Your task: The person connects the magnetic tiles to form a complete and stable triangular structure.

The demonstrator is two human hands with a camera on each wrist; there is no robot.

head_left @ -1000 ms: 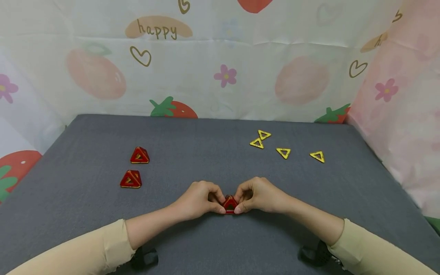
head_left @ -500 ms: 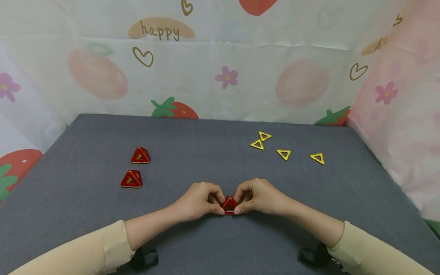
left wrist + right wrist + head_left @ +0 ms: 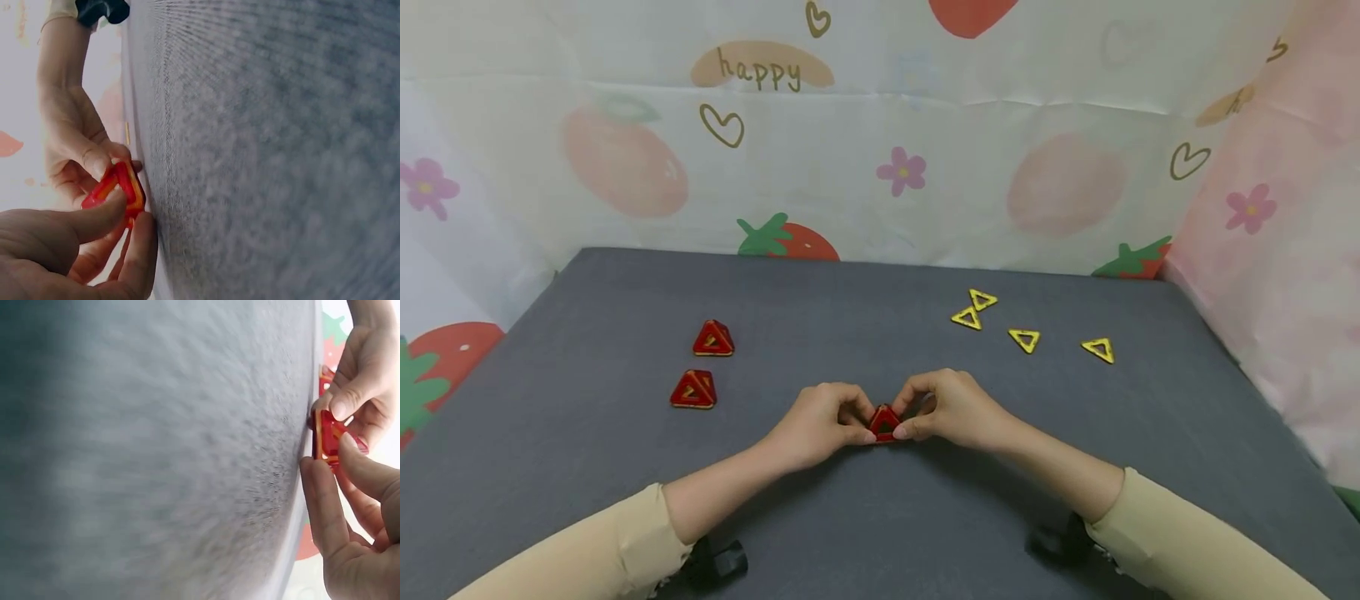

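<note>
Both hands hold one small red pyramid (image 3: 884,420) built of triangular magnetic tiles, low over the grey cloth near the front middle. My left hand (image 3: 817,423) pinches its left side between thumb and fingers. On the right side, my right hand (image 3: 953,408) grips it the same way. The left wrist view shows the red pyramid (image 3: 133,181) with an orange-yellow edge and a thumb pressed on its face. In the right wrist view, fingertips of both hands surround the pyramid (image 3: 329,434), partly covering it.
Two finished-looking red pyramids, a farther one (image 3: 713,339) and a nearer one (image 3: 693,390), stand at the left. Several flat yellow triangle tiles (image 3: 1025,340) lie at the back right of the grey table (image 3: 820,333). A printed cloth (image 3: 955,108) hangs behind.
Both hands have shifted slightly forward and to the left with the red pyramid between them. Their pinch looks the same. The head view has turned a little.
</note>
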